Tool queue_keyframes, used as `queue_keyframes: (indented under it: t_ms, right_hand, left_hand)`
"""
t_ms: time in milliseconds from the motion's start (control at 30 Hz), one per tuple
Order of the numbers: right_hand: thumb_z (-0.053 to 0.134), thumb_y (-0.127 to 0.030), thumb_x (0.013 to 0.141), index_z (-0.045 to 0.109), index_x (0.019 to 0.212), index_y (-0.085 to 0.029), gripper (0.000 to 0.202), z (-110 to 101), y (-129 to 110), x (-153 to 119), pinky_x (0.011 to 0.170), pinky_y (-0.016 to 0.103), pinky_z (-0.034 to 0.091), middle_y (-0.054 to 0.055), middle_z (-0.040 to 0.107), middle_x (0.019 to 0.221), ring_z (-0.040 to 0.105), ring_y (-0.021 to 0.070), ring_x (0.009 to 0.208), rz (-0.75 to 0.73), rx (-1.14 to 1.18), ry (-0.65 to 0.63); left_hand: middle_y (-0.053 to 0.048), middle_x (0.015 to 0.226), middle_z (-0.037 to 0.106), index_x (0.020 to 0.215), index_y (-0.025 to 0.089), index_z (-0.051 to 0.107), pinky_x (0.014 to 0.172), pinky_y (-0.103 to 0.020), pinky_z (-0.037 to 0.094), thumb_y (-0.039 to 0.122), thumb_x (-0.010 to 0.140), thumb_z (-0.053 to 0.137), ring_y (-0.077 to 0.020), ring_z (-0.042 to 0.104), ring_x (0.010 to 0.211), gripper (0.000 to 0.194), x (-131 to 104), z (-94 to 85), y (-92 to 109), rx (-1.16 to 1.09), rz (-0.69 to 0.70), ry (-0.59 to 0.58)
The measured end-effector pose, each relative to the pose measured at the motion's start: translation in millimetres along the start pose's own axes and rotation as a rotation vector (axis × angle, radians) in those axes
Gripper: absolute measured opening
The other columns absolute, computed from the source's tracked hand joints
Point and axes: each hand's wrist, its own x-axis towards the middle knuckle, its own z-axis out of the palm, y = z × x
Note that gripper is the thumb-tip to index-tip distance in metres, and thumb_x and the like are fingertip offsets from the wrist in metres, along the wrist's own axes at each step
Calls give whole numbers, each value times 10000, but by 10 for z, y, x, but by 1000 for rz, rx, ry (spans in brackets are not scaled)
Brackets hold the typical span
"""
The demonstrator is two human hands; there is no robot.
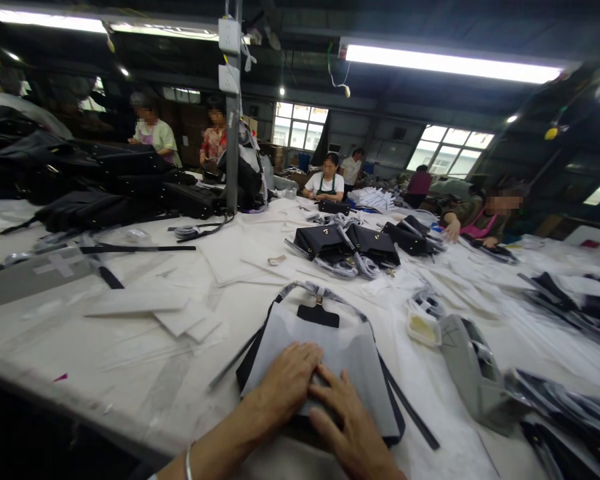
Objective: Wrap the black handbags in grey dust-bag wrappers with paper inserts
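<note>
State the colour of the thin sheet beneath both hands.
The thin sheet is greyish white; clearest in the head view.

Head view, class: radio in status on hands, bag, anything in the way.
Left hand and right hand palm-down on pale sheet. Sheet lies over black bag. Grey dispenser right of bag, clear of both hands.

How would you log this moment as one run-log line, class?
left hand: on white sheet | right hand: close beside left | white sheet: over black bag | grey tape dispenser: right of bag
</note>
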Motion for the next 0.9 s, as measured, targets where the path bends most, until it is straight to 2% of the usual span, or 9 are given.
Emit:
queue_keyframes:
  t_ms: [67, 133, 233, 367, 467, 567, 700, 767, 900]
  right_hand:
    - [440, -396, 985, 723, 1161, -227, 374, -294, -73, 105, 1051, 443, 482, 95, 676, 1297, 622, 276, 1214, 123, 181, 80]
    - [431, -380, 970, 725, 1120, -196, 378, -568, -240, 339, 982, 376, 518, 94, 731, 1176, 673, 254, 1113, 228, 236, 115]
    - [481, -275, 927, 693, 1169, -192, 332, -722, -532, 814, 994, 335, 465, 88, 717, 1198, 648, 233, 1134, 172, 86, 53]
    - [496, -190, 911, 717, 956, -171, 226, -420, -530, 1174, 838, 352, 483, 118, 744, 975, 688, 262, 951, 178, -163, -19]
    - [467, -153, 940, 700, 936, -164, 233, -94, -188, 1047, 850, 347, 479, 124, 726, 979, 672, 253, 951, 227, -194, 18]
    - [464, -200, 986, 687, 1002, -193, 224, 123, 164, 819, 916, 322, 454, 89, 715, 1024, 641, 224, 1010, 150, -167, 157]
    - [565, -301, 972, 682, 1023, -233, 145, 249, 344, 734, 906, 350, 441, 54, 707, 1005, 632, 237, 987, -2, -163, 285]
    - [587, -291, 959, 688, 1004, -249, 118, 260, 339, 758, 896, 355, 436, 36, 705, 992, 628, 240, 989, -9, -168, 258]
    - [589, -245, 931, 687, 1066, -243, 167, 233, 307, 781, 890, 357, 442, 46, 710, 1041, 622, 252, 1014, 43, -122, 236]
  left_hand:
    - [-135, 1431, 554, 1419, 137, 487, 1175, -425, 345, 79, 940, 400, -215, 509, 1340, 491, -24, 88, -4, -22, -22, -4]
    - [-126, 1442, 546, 1412, 149, 505, 1184, -416, 329, 73, 947, 385, -216, 501, 1348, 487, 0, 121, 13, -46, -42, -7]
    - [-118, 1433, 556, 1387, 156, 541, 1193, -425, 310, 58, 941, 376, -235, 503, 1345, 486, 73, 108, 48, -86, -81, 5]
    - [-97, 1402, 589, 1382, 177, 549, 1190, -419, 314, 47, 927, 361, -228, 524, 1321, 509, 96, 56, 79, -169, -102, 27]
    - [-73, 1412, 583, 1312, 203, 608, 1191, -403, 313, 76, 900, 421, -221, 517, 1325, 470, 58, 3, 48, -260, -99, 34]
    - [-52, 1291, 663, 1149, 208, 687, 1091, -332, 429, 126, 899, 438, -203, 597, 1210, 363, 57, -84, -78, -348, -152, 41]
    - [-57, 937, 716, 1055, 135, 664, 754, -289, 547, 232, 982, 377, -181, 678, 860, 312, 213, -216, -313, -359, -275, -27]
    - [-42, 902, 690, 1015, 137, 653, 741, -320, 544, 310, 997, 475, -175, 662, 814, 249, 370, -237, -364, -319, -272, -92]
    - [-67, 1100, 654, 1095, 161, 638, 851, -402, 553, 382, 958, 627, -196, 649, 947, 260, 748, -140, -271, -216, -222, -128]
